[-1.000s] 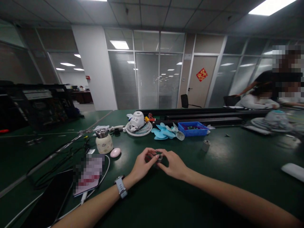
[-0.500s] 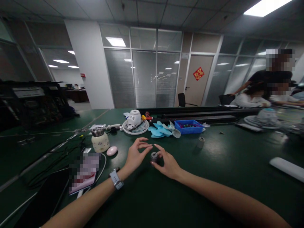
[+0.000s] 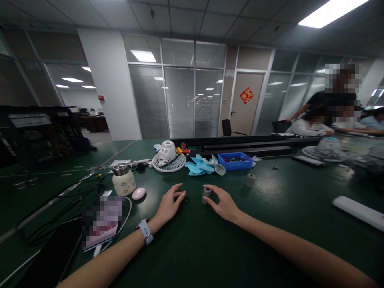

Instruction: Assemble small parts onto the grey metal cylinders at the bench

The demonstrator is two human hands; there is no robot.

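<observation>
A small grey metal cylinder (image 3: 207, 193) with a dark hole in its top stands upright just right of the middle. My right hand (image 3: 224, 205) has its thumb and index finger around it. To the left, my left hand (image 3: 169, 203) hovers low over the table with its fingers apart and nothing in them. Close to its fingertips lies a tiny dark piece (image 3: 187, 200), too small to name. A second grey cylinder (image 3: 251, 180) stands farther right, out of reach of both hands.
Behind my hands are a white fan head (image 3: 167, 152), blue fan blades (image 3: 198, 165) and a blue tray (image 3: 235, 163) of small parts. On the left are a jar (image 3: 123, 182), a pink oval object (image 3: 139, 193), a phone (image 3: 103, 228) and cables. People sit far right.
My hands have moved apart. The right one has carried the cylinder to the right, while the left has drawn back left; the tiny dark piece now shows on the table.
</observation>
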